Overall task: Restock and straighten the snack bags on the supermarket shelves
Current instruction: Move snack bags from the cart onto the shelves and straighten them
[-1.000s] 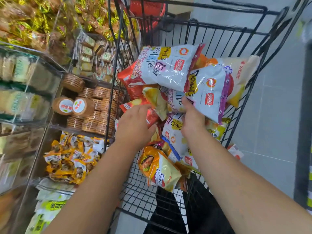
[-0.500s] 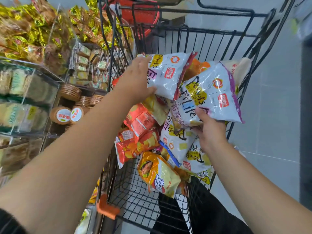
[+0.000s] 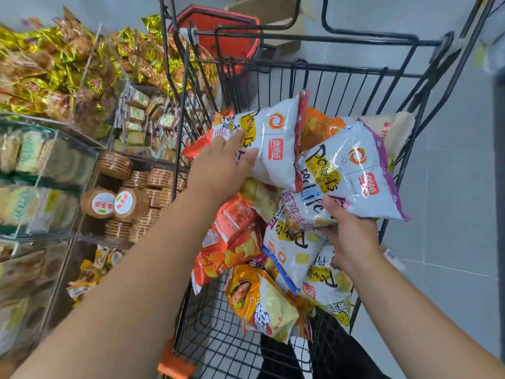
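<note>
**Lifting two snack bags out of the cart**

The right hand (image 3: 352, 233) pinches the purple-edged bag (image 3: 355, 170) at its lower edge, thumb on top and fingers beneath. It holds the bag raised over the heap in the cart (image 3: 355, 73). The left hand (image 3: 224, 165) lies on the red-edged bag (image 3: 276, 138) with its fingers stretched fairly straight across the face, not closed round it. That bag sits on top of the pile near the cart's left wall, and its right end meets the purple-edged one. The shelves (image 3: 90, 157) stand just left of the cart.

The step looks like gathering bags to carry to the shelves. It would go best if the left hand curled round a seam or corner rather than pressing the puffed middle, which could slip or crush the contents. The bag should rise clear of the wire wall before swinging left. Keeping the two bags apart should stop them dragging the orange bags (image 3: 232, 242) along.
</note>
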